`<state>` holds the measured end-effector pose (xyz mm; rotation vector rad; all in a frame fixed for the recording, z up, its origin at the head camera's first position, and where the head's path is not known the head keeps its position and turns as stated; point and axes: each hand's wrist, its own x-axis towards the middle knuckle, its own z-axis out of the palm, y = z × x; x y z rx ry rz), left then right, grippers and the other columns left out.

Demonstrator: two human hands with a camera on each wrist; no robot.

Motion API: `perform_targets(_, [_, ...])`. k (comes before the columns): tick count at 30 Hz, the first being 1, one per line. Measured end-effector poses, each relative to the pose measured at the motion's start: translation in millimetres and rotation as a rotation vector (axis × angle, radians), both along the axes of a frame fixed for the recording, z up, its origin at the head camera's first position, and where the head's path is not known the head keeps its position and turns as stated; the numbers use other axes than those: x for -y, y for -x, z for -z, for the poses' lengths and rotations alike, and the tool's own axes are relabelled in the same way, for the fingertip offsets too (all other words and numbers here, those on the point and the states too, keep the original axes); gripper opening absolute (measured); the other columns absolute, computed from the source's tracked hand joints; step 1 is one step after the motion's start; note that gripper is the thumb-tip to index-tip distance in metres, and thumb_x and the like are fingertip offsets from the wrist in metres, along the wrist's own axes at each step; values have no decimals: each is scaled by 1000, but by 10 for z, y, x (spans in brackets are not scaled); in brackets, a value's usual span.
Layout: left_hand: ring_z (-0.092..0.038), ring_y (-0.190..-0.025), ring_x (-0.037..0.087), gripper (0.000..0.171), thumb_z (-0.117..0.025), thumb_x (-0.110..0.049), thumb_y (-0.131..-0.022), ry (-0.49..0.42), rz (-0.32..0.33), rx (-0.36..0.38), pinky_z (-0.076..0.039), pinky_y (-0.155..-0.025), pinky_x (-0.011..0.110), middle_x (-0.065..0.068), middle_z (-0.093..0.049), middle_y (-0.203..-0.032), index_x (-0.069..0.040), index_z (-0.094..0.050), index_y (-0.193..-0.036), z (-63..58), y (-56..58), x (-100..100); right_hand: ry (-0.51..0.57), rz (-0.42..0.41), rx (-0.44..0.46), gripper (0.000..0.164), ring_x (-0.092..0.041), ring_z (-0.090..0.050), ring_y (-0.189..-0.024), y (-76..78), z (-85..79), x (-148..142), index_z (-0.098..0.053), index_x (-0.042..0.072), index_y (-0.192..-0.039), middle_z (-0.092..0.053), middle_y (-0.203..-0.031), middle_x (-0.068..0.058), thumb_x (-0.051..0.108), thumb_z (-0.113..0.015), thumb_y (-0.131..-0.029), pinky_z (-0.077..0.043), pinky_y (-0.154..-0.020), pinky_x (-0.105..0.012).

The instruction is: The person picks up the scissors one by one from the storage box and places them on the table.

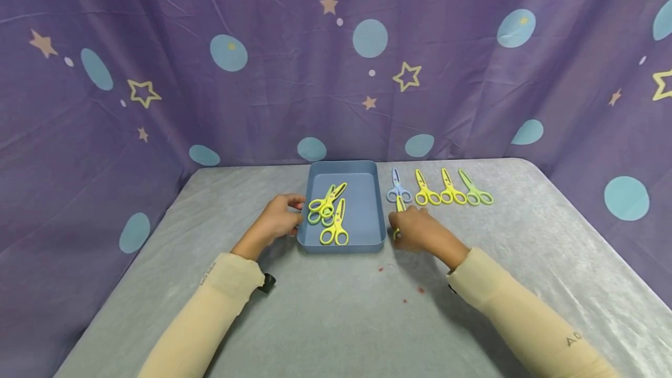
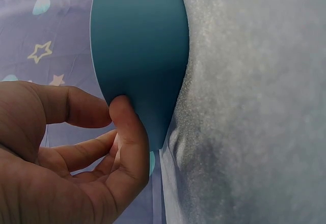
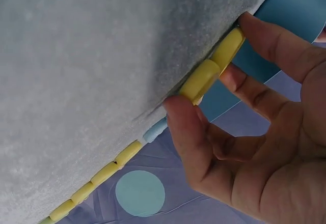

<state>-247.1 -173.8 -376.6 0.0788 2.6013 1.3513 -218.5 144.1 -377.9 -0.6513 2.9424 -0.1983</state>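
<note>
My left hand (image 1: 280, 216) is at the left side of a blue tray (image 1: 373, 209), its fingertips pinching the wall; the left wrist view shows them at the tray's rim (image 2: 137, 46). Low over the table, just right of the tray, my right hand (image 1: 417, 229) holds yellow scissors (image 1: 401, 203) by the handles. In the right wrist view, thumb and fingers span the two yellow handle loops (image 3: 201, 81). The tray contains yellow scissors (image 1: 336, 231), another yellow pair (image 1: 318, 206) and a green pair (image 1: 313, 218) partly under it.
Behind my right hand stands a row of scissors: a blue pair (image 1: 396, 182), two yellow pairs (image 1: 422, 182) (image 1: 447, 181), and a green pair (image 1: 467, 181). A grey cloth covers the table (image 1: 336, 319). A purple curtain (image 1: 283, 104) hangs behind it.
</note>
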Motion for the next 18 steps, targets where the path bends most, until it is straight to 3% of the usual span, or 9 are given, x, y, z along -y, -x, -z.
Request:
perform_targets(14, [-62,-86,24,60,-55,4,-90,-4,-10,-9,-58,-65,33,16,-52,-135,-2,-50,-149,-8,-9,-9,36,24,90,27,-23,-58,-77,16,3,-37,-69,10,-98,-65,-84,-2,21,-86,-82,-50,-71,-44])
perform_targets(18, [-62,-82,23,59,-55,4,-91,-1,-7,-4,-58,-65,35,16,-52,-135,-2,-49,-150,-10,-8,-7,37,32,104,26,-23,-59,-79,12,-27,-40,-70,10,-99,-65,-86,-3,22,-85,-82,-51,-72,-44])
